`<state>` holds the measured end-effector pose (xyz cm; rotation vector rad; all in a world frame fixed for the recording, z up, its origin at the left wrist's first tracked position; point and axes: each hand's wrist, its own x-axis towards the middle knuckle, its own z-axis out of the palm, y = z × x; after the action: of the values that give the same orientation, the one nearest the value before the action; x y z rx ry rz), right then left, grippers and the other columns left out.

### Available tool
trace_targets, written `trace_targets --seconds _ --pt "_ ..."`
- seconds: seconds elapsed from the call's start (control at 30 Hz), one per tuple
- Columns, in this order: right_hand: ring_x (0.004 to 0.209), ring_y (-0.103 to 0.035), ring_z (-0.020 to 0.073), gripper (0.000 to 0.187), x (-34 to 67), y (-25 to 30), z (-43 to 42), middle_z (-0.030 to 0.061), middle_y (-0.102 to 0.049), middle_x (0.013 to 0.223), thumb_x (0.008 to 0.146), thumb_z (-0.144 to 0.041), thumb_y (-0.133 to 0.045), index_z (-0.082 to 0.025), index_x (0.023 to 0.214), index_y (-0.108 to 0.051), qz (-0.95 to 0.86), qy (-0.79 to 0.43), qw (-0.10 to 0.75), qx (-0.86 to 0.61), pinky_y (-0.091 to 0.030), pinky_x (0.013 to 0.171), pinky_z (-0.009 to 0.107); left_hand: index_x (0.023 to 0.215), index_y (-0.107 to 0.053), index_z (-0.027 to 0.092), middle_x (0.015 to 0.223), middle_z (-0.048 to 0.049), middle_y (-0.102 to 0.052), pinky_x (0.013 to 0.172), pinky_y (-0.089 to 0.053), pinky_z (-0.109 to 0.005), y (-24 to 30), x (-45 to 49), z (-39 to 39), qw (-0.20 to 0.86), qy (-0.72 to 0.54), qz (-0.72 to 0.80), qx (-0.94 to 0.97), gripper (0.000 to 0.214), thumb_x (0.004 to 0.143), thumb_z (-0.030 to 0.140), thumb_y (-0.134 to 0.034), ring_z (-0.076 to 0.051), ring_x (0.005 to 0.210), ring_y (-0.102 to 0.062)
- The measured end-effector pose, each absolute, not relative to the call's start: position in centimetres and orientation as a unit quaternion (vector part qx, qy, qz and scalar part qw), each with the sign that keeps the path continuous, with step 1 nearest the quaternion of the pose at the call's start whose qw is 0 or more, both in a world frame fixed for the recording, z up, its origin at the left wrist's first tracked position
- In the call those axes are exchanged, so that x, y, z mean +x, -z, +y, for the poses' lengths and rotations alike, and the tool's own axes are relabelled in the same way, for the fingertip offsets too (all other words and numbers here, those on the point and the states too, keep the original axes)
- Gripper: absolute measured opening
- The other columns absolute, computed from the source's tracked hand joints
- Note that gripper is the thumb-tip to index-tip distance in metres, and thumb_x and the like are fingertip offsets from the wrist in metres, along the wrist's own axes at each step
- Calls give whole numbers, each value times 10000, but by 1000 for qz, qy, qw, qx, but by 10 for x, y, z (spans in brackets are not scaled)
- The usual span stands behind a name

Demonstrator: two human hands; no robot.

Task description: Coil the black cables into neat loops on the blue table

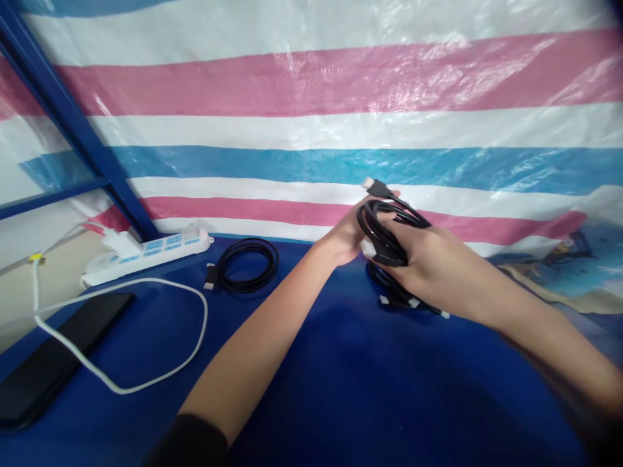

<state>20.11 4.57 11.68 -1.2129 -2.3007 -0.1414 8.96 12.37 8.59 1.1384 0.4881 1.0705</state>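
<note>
A coiled black cable (382, 228) is held up above the blue table. One of its flat silver plugs (377, 187) sticks up at the top, and another plug (382, 256) hangs at the lower side. My right hand (426, 256) is closed around the coil from the right. From the left, my left hand (348, 237) reaches behind the same coil and grips it; its fingers are partly hidden by the loops. Just below my right hand, more coiled black cable (389, 282) lies on the table, with several silver plug ends showing.
On the blue table (341, 383), another coiled black cable (247, 266) lies left of my forearm. Farther left are a white power strip (150, 253), a looping white cord (160, 383) and a flat black device (63, 357). A striped plastic sheet (292, 84) hangs behind, beside a blue metal frame (63, 104).
</note>
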Motion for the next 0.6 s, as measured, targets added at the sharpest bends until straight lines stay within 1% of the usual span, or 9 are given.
trace_targets --seconds 0.03,0.1,0.23,0.3,0.37,0.4,0.47,0.53,0.6 --pt "748 -642 278 254 216 -108 51 86 -682 858 801 -301 -541 -190 1026 -583 -857 71 215 -464 -443 609 343 1094 -554 185 1031 -36 -672 798 -498 -273 -78 96 133 663 -462 200 554 264 846 193 -465 -129 842 -634" --pt "712 -649 267 260 244 -89 61 95 -697 848 837 -342 -490 -190 1026 -584 -858 55 158 -486 -441 596 337 1208 -490 202 1174 -49 -636 879 -483 -294 -61 106 149 648 -437 198 592 367 847 172 -428 -137 959 -630" --pt "608 -645 236 230 282 -52 79 82 -691 708 847 -381 -480 -190 854 -607 -859 22 68 -508 -410 539 305 1254 -474 138 1227 -128 -605 961 -441 -382 -29 121 162 598 -381 278 648 468 800 63 -388 -194 1069 -602" --pt "583 -643 224 278 291 -40 86 74 -686 672 850 -436 -490 -188 831 -613 -860 7 43 -508 -407 529 295 1285 -455 139 1332 -152 -516 1019 -382 -456 -18 129 160 541 -375 329 677 447 839 119 -434 -244 1187 -520" --pt "589 -648 224 339 296 -33 90 74 -695 689 843 -496 -502 -182 867 -626 -863 -5 33 -505 -415 528 297 1289 -465 168 1412 -132 -426 1065 -313 -504 -10 139 154 478 -374 351 713 428 867 214 -515 -268 1281 -415" --pt "618 -657 232 361 298 -32 90 79 -706 729 832 -515 -516 -180 903 -633 -864 -8 33 -502 -426 539 304 1264 -495 174 1406 -119 -430 1071 -302 -515 -6 143 151 452 -367 351 733 403 871 255 -541 -268 1289 -401" --pt "722 -673 263 390 302 -32 87 92 -719 835 804 -525 -552 -183 968 -642 -867 -4 44 -497 -458 601 337 1167 -571 165 1321 -102 -512 1050 -334 -516 0 152 145 412 -346 350 767 317 883 302 -549 -253 1243 -452" --pt "883 -661 303 435 309 -32 81 105 -710 956 768 -546 -583 -195 1016 -646 -868 11 69 -492 -473 753 408 1100 -605 156 1254 -97 -559 1025 -370 -502 7 157 141 378 -333 361 785 267 895 312 -533 -238 1193 -497" --pt "1055 -595 349 519 319 -33 72 121 -676 1080 725 -595 -601 -205 1065 -639 -862 34 105 -496 -394 929 505 1109 -600 159 1268 -99 -547 1010 -390 -497 12 158 137 342 -340 380 789 272 897 316 -531 -238 1184 -502"
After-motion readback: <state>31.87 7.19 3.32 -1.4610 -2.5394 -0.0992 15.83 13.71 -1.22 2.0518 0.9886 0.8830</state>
